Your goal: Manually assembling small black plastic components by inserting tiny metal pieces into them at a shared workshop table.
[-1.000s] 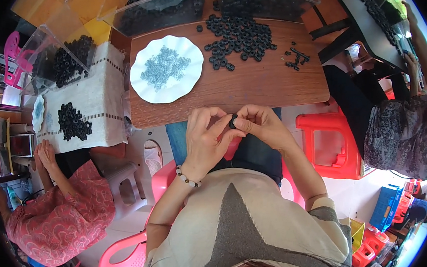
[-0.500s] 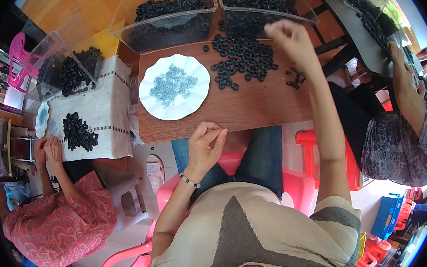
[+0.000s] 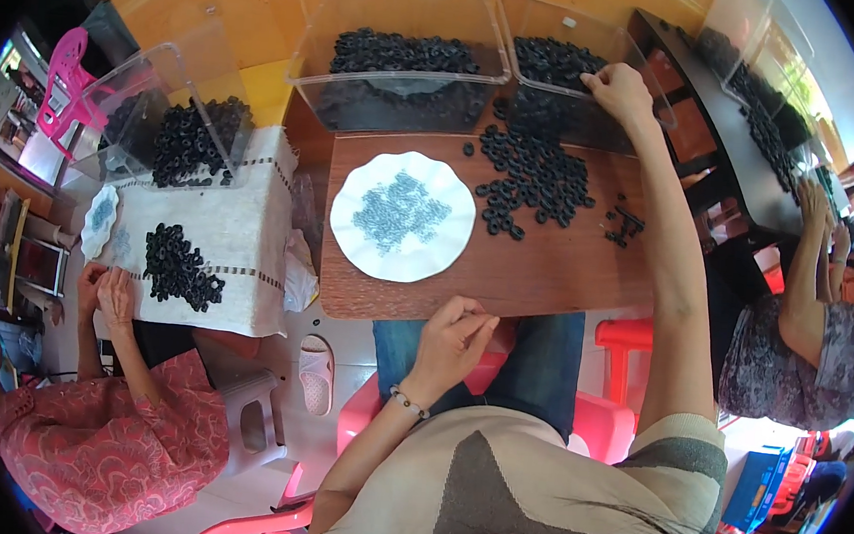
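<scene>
Hands [image 3: 621, 94] apart, black rings [image 3: 533, 172] between.

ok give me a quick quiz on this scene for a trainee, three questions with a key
1. The left hand is by the near edge of the table. Where is the right hand?
a) in the person's lap
b) up at the right one of the two clear bins beyond the table
c) on the floor

2. True or false: the white plate holds black rings.

3. Fill in the blank: seen from the person's side, the loose black rings on the table lie to the ____ of the plate.

Key:
1. b
2. False; it holds small clear pieces.
3. right
</scene>
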`<action>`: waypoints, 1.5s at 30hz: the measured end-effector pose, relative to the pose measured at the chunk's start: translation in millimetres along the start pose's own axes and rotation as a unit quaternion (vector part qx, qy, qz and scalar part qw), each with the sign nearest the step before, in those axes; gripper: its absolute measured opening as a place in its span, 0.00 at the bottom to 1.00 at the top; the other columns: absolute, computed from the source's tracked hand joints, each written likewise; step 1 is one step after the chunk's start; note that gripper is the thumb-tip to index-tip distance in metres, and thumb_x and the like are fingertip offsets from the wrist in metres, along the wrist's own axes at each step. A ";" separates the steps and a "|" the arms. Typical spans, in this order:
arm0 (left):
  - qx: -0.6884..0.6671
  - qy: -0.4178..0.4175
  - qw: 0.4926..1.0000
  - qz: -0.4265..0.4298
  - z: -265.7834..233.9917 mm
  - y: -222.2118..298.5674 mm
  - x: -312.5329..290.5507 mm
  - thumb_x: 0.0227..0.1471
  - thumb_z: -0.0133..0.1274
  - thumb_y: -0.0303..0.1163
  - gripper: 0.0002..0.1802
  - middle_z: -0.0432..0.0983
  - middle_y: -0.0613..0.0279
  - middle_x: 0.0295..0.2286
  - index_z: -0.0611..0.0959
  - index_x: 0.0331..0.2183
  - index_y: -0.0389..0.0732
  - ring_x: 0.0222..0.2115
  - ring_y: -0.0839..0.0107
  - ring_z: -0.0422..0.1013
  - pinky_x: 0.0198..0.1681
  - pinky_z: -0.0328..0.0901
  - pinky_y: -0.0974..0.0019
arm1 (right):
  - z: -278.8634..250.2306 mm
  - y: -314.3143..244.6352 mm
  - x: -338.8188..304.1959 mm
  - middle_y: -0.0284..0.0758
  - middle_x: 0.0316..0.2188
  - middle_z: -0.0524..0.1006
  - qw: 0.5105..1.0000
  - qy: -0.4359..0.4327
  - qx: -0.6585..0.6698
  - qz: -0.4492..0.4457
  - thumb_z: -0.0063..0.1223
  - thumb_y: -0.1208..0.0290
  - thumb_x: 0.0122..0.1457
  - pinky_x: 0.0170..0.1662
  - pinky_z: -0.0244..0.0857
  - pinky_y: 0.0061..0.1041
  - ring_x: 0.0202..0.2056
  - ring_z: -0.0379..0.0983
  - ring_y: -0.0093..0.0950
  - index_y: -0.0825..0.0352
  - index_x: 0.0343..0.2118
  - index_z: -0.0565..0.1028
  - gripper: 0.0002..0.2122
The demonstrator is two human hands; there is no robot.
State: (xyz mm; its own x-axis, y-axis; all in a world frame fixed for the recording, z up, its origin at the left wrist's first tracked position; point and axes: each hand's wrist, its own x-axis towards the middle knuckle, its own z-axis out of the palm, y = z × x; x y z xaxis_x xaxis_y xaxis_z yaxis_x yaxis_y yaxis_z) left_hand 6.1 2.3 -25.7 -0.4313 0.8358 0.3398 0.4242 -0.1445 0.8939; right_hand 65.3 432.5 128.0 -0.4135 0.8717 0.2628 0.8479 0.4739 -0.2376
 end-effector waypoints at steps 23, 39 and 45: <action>-0.032 -0.027 0.999 0.025 -10.9 -7.2 0.2 0.56 0.61 0.28 0.06 0.75 0.58 0.34 0.86 0.33 0.35 0.34 0.61 0.74 0.38 0.70 0.60 | 109.0 -199.6 70.0 0.31 0.36 0.85 0.834 -0.504 0.117 -0.191 0.62 0.59 0.57 0.39 0.75 0.23 0.36 0.80 0.22 0.62 0.39 0.87 0.13; -0.036 -0.034 0.999 0.017 -12.8 -6.5 -0.1 0.57 0.59 0.29 0.08 0.74 0.58 0.35 0.85 0.34 0.34 0.36 0.59 0.73 0.40 0.69 0.59 | 119.6 -216.1 59.1 0.28 0.27 0.75 0.823 -0.525 0.016 -0.215 0.61 0.50 0.58 0.42 0.71 0.26 0.30 0.71 0.24 0.64 0.27 0.78 0.18; -0.037 -0.034 0.998 0.023 -11.0 -8.1 -0.8 0.57 0.60 0.29 0.07 0.74 0.58 0.35 0.84 0.34 0.34 0.36 0.59 0.73 0.39 0.69 0.59 | 122.5 -210.8 61.2 0.29 0.29 0.76 0.836 -0.521 0.046 -0.168 0.66 0.50 0.56 0.42 0.71 0.25 0.32 0.73 0.24 0.63 0.30 0.79 0.18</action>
State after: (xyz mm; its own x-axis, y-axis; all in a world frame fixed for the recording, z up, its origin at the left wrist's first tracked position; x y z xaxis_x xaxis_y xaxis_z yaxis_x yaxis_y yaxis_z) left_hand -5.8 -3.1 -30.0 -0.3559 0.8611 0.3632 0.3813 -0.2211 0.8976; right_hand -179.4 401.3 79.6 -0.7286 0.3003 -0.6156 0.6161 0.6801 -0.3975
